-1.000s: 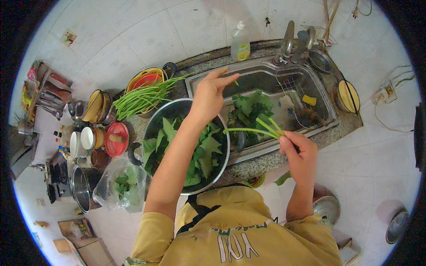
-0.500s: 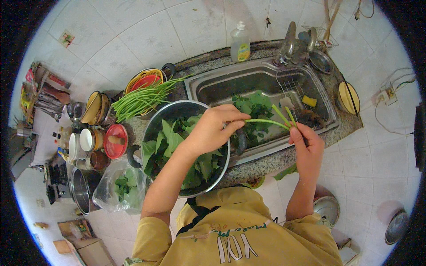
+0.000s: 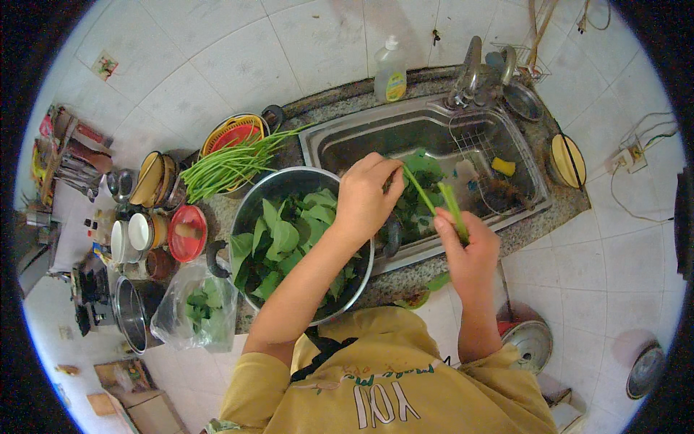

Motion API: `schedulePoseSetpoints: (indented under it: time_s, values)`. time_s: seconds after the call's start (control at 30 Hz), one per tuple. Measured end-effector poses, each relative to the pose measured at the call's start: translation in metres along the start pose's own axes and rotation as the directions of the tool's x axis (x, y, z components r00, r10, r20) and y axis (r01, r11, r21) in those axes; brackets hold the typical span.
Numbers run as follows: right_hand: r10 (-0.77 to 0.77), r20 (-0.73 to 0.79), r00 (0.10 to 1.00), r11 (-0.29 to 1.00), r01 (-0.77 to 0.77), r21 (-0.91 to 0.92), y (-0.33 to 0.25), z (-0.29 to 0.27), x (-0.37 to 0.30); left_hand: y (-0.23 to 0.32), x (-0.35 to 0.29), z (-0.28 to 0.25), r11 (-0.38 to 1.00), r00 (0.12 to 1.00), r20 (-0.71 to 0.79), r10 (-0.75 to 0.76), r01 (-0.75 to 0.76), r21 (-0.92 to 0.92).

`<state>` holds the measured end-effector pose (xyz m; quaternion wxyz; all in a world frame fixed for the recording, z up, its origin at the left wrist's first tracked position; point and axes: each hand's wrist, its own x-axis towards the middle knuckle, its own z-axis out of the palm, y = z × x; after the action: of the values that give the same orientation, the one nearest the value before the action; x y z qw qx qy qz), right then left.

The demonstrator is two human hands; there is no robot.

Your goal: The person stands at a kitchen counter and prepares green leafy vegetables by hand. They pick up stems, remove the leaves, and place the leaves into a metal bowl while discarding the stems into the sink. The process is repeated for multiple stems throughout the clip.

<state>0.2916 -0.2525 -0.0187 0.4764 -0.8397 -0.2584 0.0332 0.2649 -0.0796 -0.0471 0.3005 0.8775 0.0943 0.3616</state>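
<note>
Above the near left part of the sink, my left hand (image 3: 370, 197) pinches the upper end of a thin green stem (image 3: 418, 189). The stem slants down to my right hand (image 3: 470, 253), whose closed fingers grip its other end along with a few short green stems (image 3: 453, 208). Below my left wrist stands a large metal pot (image 3: 365, 278) filled with broad green leaves (image 3: 283, 235). More leafy greens (image 3: 423, 168) lie in the sink (image 3: 340, 150), partly hidden behind my hands. A bundle of long trimmed green stems (image 3: 231, 165) rests on baskets beyond the pot.
A soap bottle (image 3: 391, 71) stands behind the sink near the faucet (image 3: 468, 72). In the sink are a wire rack and a yellow sponge (image 3: 503, 166). Left of the pot sit a plastic bag (image 3: 195, 318) of leaves, a red lid (image 3: 186, 242) and several bowls.
My right hand has moved left and down, closer to my left hand. My left hand has tilted upward, and the thin stem between them now slants steeply.
</note>
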Motion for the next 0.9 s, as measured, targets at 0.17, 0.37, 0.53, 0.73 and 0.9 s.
schedulePoseSetpoints:
  time_s: [0.17, 0.37, 0.53, 0.73, 0.9]
  values:
    - [-0.042, -0.115, 0.992, 0.997, 0.049, 0.063, -0.003, -0.003, 0.008, -0.003, 0.014, 0.019, 0.997, 0.998, -0.067, 0.01, -0.005, 0.071]
    - [0.219, -0.036, 0.975, 0.894, -0.186, 0.407, -0.005, -0.018, 0.002, -0.059, 0.036, -0.005, 0.976, 0.978, 0.095, -0.184, 0.17, 0.138]
    - [0.266, 0.053, 0.963, 0.819, -0.255, 0.513, -0.006, -0.015, 0.007, -0.048, 0.031, -0.008, 0.939, 0.958, 0.229, -0.172, 0.229, -0.255]
    - [0.25, -0.033, 0.968, 0.882, -0.213, 0.42, -0.003, -0.008, 0.01, 0.014, 0.021, -0.056, 0.946, 0.911, 0.401, 0.1, 0.038, -0.322]
    - [0.226, -0.048, 0.973, 0.907, -0.192, 0.374, -0.011, -0.006, 0.011, 0.018, 0.003, -0.051, 0.972, 0.933, 0.275, 0.233, -0.234, -0.028]
